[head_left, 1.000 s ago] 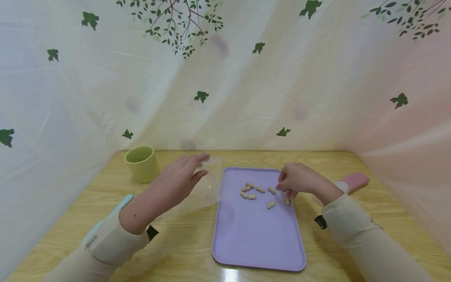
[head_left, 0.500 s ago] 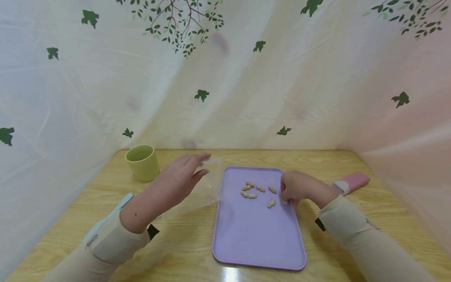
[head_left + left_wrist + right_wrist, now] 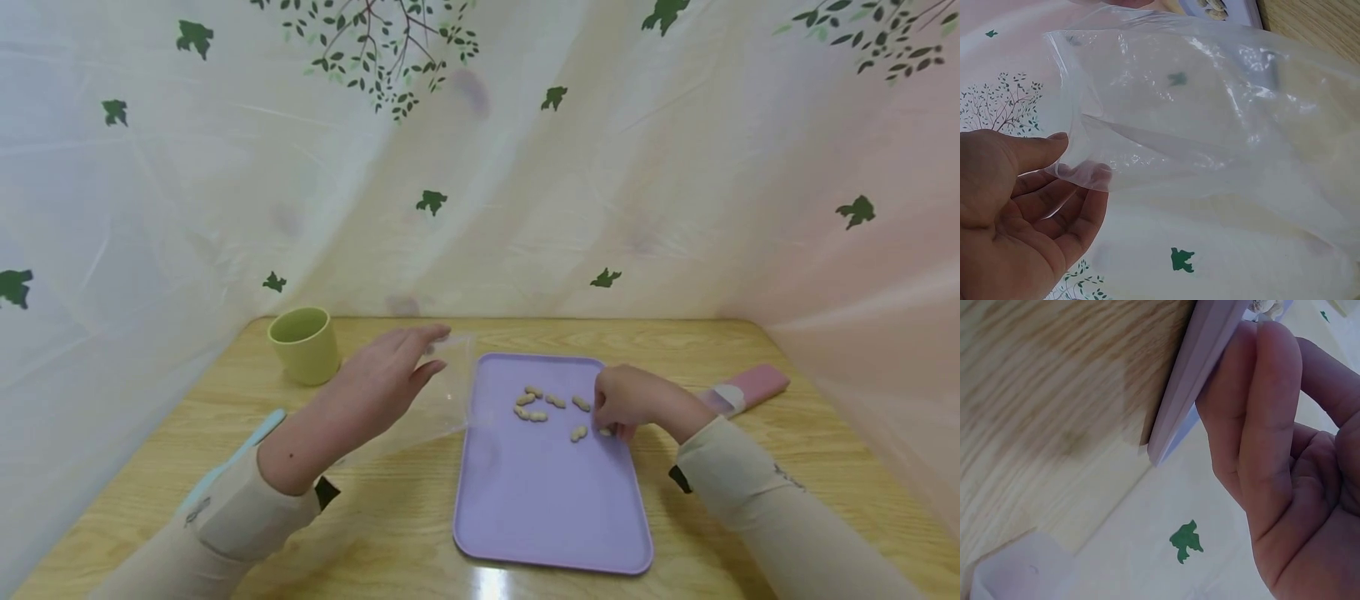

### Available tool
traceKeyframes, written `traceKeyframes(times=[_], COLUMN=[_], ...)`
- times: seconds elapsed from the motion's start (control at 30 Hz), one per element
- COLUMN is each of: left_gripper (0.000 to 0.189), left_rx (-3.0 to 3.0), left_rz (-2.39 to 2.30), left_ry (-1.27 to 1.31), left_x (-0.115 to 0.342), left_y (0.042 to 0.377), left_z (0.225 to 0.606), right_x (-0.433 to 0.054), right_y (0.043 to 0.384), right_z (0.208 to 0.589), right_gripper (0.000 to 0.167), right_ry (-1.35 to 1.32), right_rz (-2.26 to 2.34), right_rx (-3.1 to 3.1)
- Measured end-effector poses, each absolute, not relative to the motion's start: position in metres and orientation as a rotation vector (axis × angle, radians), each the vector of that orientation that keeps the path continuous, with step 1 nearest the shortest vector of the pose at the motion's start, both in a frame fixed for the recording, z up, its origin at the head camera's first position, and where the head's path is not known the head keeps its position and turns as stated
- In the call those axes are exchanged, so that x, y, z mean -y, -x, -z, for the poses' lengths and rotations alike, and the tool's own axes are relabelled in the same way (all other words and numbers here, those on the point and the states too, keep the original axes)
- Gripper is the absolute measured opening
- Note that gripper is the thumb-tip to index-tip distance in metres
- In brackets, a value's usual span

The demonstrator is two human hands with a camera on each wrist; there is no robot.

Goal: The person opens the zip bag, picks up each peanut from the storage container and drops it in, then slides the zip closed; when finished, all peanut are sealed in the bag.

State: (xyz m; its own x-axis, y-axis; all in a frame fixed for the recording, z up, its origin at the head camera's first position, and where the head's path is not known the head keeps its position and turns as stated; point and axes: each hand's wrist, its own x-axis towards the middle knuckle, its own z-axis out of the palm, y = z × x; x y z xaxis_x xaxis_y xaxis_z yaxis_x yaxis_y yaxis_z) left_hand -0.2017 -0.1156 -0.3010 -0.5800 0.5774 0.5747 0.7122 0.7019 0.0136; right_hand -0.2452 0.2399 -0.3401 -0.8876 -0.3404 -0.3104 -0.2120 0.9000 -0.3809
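Note:
My left hand holds the rim of a clear plastic bag between thumb and fingers, to the left of the lilac tray. In the left wrist view the bag's film spreads out to the right of the fingers. My right hand is low over the tray's right edge, fingers curled, pinching a peanut at the fingertips. That peanut is mostly hidden by the hand. Several unshelled peanuts lie in the tray's far half, and one peanut lies just left of the right hand.
A yellow-green cup stands at the back left of the wooden table. Partly behind the left forearm lies a light blue object. A long pink item with a white band lies right of the tray. A patterned curtain rises behind.
My right hand has come down from above the tray's right side onto the peanut at the edge, covering most of it. The left hand and bag have stayed in place.

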Motion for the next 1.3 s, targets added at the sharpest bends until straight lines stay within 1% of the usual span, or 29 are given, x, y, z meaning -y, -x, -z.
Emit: traceKeyframes(times=[0.67,1.3], left_gripper=[0.045,0.045], left_rx=[2.404,2.385], left_rz=[0.336,0.329], left_ry=[0.977,0.986], left_x=[0.118,0.118], left_y=[0.200,0.200], left_z=[0.301,0.300], right_x=[-0.243,-0.243], right_y=[0.250,0.249], right_z=[0.346,0.329], right_gripper=[0.010,0.013], right_ry=[0.353,0.426], right_rz=[0.617,0.785], right_rx=[-2.633,-2.558])
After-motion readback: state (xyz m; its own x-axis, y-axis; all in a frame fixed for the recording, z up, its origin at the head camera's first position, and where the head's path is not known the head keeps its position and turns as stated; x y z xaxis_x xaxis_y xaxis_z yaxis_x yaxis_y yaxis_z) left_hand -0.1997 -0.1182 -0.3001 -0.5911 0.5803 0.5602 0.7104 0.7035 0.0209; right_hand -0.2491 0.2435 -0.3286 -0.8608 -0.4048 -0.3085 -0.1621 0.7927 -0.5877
